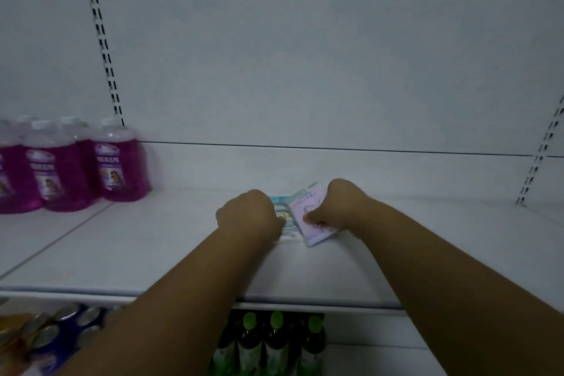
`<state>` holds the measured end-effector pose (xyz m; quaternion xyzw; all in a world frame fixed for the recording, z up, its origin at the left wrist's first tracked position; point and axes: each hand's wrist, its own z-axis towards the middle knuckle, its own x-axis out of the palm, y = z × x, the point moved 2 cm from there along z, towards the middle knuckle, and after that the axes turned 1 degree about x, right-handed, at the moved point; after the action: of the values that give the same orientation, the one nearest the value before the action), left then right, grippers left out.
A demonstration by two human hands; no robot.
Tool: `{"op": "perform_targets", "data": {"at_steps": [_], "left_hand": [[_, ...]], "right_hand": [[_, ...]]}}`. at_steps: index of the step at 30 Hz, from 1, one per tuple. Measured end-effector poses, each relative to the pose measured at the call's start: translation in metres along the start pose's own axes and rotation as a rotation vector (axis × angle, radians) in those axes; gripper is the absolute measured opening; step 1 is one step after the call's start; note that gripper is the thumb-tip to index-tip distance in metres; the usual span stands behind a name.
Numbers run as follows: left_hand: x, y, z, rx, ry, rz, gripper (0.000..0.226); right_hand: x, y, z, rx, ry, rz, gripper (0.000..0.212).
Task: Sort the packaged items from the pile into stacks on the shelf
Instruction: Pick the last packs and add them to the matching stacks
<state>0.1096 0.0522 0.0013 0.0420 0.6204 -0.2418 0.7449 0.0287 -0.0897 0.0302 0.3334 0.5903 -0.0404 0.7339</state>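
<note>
On the white shelf [152,241], both my hands reach in over small flat packets. My left hand [248,212] has its fingers curled down over a blue and white packet [288,223], which lies flat on the shelf and is partly hidden under the hand. My right hand [338,204] pinches a pink packet [311,220] that is tilted, with its near edge overlapping the blue one. A further packet edge [302,192] shows behind the pink one. The pile itself is out of view.
Several bottles of purple liquid [119,165] stand at the back left of the shelf. Below the shelf edge are green-capped dark bottles [276,342] and blue-wrapped cans [61,333]. Slotted uprights [103,46] run up the back panel.
</note>
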Motion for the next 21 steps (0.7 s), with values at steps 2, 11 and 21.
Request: {"op": "perform_targets", "data": {"at_steps": [2,11,21], "left_hand": [[-0.001,0.001,0.001,-0.016,0.027,-0.131,0.041],[-0.009,-0.009,0.012,-0.033,0.049,-0.717,0.033],[-0.015,-0.128,-0.037,0.144,0.062,-1.379,0.009]], "right_hand": [[-0.005,-0.004,0.002,0.004,-0.064,0.197,0.027],[-0.046,-0.03,-0.026,-0.029,-0.376,0.9,0.007],[-0.12,-0.121,-0.085,-0.099,-0.566,0.997,0.006]]}}
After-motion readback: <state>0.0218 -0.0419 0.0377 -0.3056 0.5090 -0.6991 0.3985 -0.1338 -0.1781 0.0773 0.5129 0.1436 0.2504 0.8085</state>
